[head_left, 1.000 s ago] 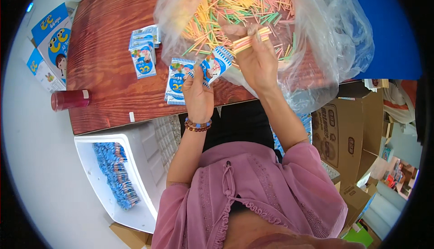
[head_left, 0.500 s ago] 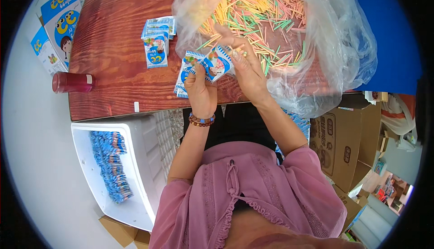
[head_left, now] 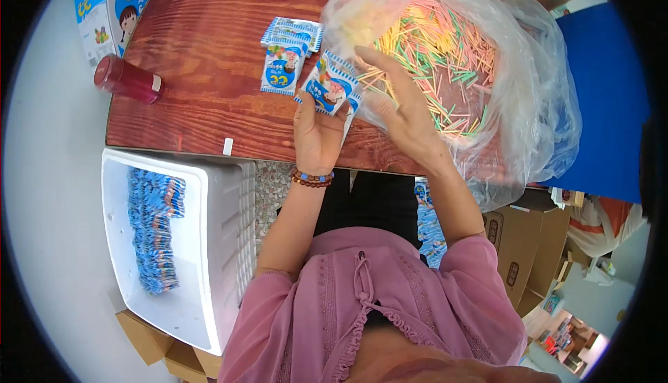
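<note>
My left hand (head_left: pixel 319 138), with a beaded bracelet at the wrist, is closed on a small blue-and-white packet (head_left: pixel 327 89) above the table's near edge. Part of another similar packet (head_left: pixel 352 110) shows behind it. To the right, my right hand (head_left: pixel 414 122) reaches over the near left side of a clear plastic bag (head_left: pixel 511 105), its thumb and forefinger spread apart. Thin pink, yellow and green candy sticks (head_left: pixel 438 42) lie loose in the opened bag, some of them just beyond the right fingers. Left of the held packet sits a small pile of packets (head_left: pixel 282 68).
A reddish wooden table (head_left: pixel 202 56) carries all this. A pink-red jar (head_left: pixel 129 79) stands at its left edge, near printed cartons (head_left: pixel 132 0). Below left, a white foam box (head_left: pixel 198 258) holds rows of packets (head_left: pixel 153 230). Cardboard boxes (head_left: pixel 532 244) stand at the right.
My right hand has moved away from the packet in my left hand, toward the candy sticks, and its fingers have spread. The left hand still holds the packet. The whole view has shifted.
</note>
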`<state>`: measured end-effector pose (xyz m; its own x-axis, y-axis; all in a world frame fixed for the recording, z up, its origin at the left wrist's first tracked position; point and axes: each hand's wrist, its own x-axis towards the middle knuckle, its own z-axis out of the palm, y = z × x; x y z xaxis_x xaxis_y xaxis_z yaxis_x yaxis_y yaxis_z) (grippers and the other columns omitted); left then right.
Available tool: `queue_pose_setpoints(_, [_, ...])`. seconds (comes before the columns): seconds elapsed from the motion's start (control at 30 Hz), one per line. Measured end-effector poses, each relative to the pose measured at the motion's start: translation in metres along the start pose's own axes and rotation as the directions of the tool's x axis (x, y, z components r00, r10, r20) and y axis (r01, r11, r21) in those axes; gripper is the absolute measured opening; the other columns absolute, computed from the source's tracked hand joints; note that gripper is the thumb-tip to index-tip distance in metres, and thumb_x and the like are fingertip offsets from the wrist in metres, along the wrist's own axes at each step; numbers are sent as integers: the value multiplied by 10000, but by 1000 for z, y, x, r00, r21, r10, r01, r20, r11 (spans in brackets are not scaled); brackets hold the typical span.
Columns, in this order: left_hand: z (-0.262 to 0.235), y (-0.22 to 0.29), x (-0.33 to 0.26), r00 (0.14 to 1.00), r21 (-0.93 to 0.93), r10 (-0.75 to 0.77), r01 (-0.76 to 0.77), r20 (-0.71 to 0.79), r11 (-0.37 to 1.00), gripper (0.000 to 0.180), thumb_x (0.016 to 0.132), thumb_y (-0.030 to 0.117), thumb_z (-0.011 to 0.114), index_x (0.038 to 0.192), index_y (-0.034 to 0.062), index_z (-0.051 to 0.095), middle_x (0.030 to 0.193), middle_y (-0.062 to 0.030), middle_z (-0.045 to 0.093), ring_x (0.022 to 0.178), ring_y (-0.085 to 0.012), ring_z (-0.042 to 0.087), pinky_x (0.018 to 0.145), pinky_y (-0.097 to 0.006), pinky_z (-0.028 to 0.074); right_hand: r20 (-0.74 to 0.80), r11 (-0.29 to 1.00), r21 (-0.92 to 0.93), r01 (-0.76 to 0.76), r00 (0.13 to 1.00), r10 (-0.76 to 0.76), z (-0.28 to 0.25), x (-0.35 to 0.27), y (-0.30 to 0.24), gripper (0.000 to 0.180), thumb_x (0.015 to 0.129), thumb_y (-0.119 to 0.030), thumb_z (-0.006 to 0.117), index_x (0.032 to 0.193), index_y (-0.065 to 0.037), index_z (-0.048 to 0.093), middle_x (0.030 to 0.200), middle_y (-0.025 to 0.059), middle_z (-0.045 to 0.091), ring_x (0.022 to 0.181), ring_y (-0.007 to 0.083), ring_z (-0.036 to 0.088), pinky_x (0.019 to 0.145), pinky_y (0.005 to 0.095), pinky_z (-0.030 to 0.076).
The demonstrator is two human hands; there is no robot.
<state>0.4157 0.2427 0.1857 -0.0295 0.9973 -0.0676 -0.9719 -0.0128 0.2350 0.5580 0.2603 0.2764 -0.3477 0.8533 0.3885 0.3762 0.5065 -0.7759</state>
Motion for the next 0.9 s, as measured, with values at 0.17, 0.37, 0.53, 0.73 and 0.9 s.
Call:
queue_pose_setpoints(0.17, [7, 16, -3, 997, -5, 72, -72, 9, 997, 329, 972, 247, 535, 1255, 81, 525, 1219, -46, 605, 1104, -184, 578, 950, -397, 474, 104, 978, -41, -207, 972, 210, 23, 24, -1, 292, 885, -127, 625, 1142, -6, 558, 1008, 72, 641, 902, 138, 590, 807, 297, 469])
queue_pose_setpoints(0.37, [-6, 38, -3, 988, 187, 131, -114, -83, 976, 212, 927, 67, 584, 1133, 28, 608, 1100, -78, 655, 1008, -169, 623, 908, -359, 502, 159, 803, 492, -337, 941, 298, 61, 41, 20, 90, 894, -108, 625, 922, -29, 658, 803, 6, 648, 691, 39, 551, 608, 204, 436])
queue_pose_setpoints(0.53, [-16, 57, -4, 937, 354, 294, -214, -188, 910, 248, 917, 18, 581, 1165, 5, 589, 1150, -104, 630, 1037, -171, 609, 910, -310, 492, 274, 888, 264, -377, 912, 306, 77, 63, 27, 177, 891, -190, 624, 875, -23, 681, 655, 13, 638, 543, 43, 523, 472, 205, 389])
queue_pose_setpoints(0.73, [-26, 76, -11, 764, 940, 640, -271, 80, 207, 304, 892, 73, 636, 1186, 22, 577, 1166, -92, 571, 1103, -176, 511, 923, -314, 422, 178, 845, 154, -513, 855, 487, 96, 87, 48, 208, 885, -193, 621, 920, 4, 678, 661, 90, 668, 429, 88, 516, 411, 233, 407])
queue_pose_setpoints(0.9, [-14, 56, -34, 911, 823, 311, -51, 270, -565, 386, 703, 307, 784, 995, 110, 628, 1002, -47, 566, 1032, -276, 455, 893, -456, 289, 107, 862, 148, -485, 874, 474, 91, 85, 56, 225, 886, -178, 621, 979, 24, 655, 689, 107, 668, 460, 114, 570, 414, 247, 436])
